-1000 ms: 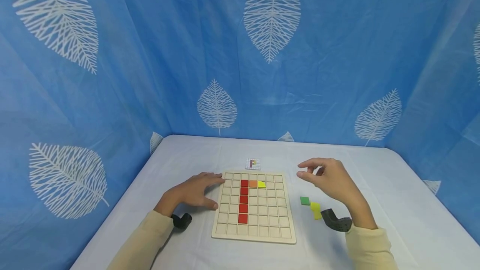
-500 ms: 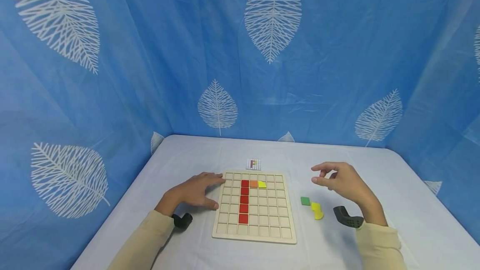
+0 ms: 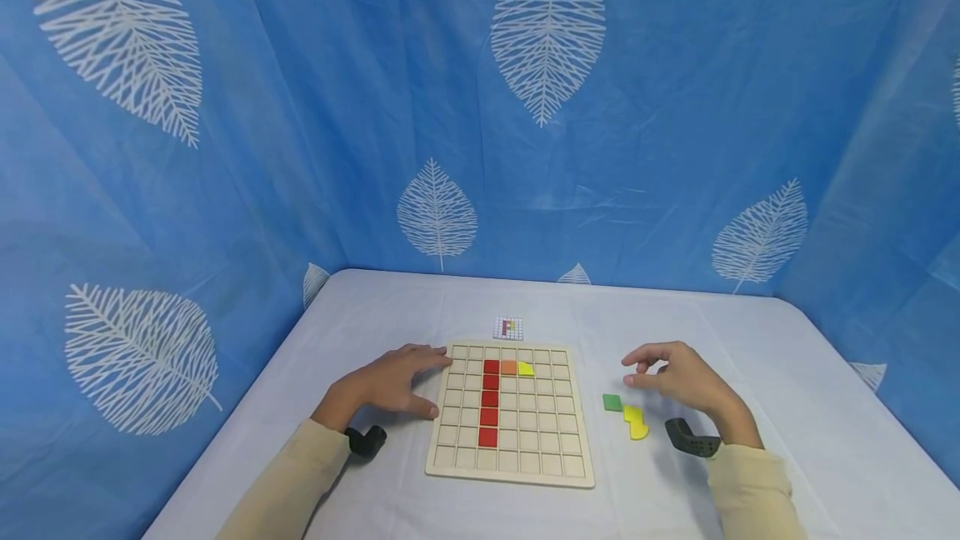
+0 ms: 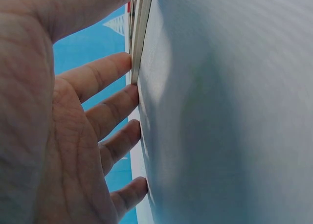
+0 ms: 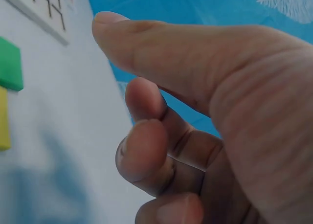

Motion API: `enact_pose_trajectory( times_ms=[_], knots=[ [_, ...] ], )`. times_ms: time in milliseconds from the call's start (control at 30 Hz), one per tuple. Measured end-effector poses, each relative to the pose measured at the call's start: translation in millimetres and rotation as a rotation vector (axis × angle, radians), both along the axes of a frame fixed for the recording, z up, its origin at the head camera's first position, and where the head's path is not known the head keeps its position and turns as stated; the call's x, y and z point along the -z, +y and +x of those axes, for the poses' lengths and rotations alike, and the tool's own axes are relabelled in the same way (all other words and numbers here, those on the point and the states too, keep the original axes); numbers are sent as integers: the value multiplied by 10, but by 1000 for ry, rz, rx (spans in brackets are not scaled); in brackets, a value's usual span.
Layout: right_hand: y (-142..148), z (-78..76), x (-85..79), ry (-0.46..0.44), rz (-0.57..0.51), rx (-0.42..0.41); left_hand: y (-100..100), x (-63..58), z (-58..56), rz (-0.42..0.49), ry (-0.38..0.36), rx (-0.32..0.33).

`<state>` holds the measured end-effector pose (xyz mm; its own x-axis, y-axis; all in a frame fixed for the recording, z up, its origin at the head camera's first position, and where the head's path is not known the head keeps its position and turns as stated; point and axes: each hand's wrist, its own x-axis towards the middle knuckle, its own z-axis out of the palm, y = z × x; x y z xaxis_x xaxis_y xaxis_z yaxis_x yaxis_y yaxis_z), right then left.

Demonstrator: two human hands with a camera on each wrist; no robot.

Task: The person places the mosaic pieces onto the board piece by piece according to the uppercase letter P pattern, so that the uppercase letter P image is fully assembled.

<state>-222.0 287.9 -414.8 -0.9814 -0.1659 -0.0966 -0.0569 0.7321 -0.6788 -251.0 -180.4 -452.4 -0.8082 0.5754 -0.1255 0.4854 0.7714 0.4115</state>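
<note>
A pale wooden grid board (image 3: 510,480) lies on the white table. Several red square tiles (image 3: 489,398) form a column in it, with an orange tile (image 3: 509,367) and a yellow tile with a rounded corner (image 3: 526,369) beside the top one. My left hand (image 3: 390,380) rests at the board's left edge, thumb and fingers spread; its fingertips (image 4: 128,93) meet the edge and tablecloth in the left wrist view. My right hand (image 3: 682,377) hovers right of the board, fingers loosely bent, holding nothing. Below it lie a green square tile (image 3: 612,402) and yellow tiles (image 3: 633,413).
Just behind the board lies a small card (image 3: 508,328) printed with a coloured grid pattern. A blue curtain (image 3: 660,107) with white leaves hangs behind the table (image 3: 405,507). Black wrist devices (image 3: 692,440) sit at both wrists.
My right hand has drawn away rightward from the board, then sunk lower toward the loose green and yellow tiles. My left hand has stayed at the board's edge.
</note>
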Motion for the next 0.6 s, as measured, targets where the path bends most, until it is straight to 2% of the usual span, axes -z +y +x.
enact_pose_trajectory(
  times_ms=[600],
  knots=[
    [34, -25, 292, -101, -120, -113, 13, -19, 6, -7, 10, -3]
  ],
)
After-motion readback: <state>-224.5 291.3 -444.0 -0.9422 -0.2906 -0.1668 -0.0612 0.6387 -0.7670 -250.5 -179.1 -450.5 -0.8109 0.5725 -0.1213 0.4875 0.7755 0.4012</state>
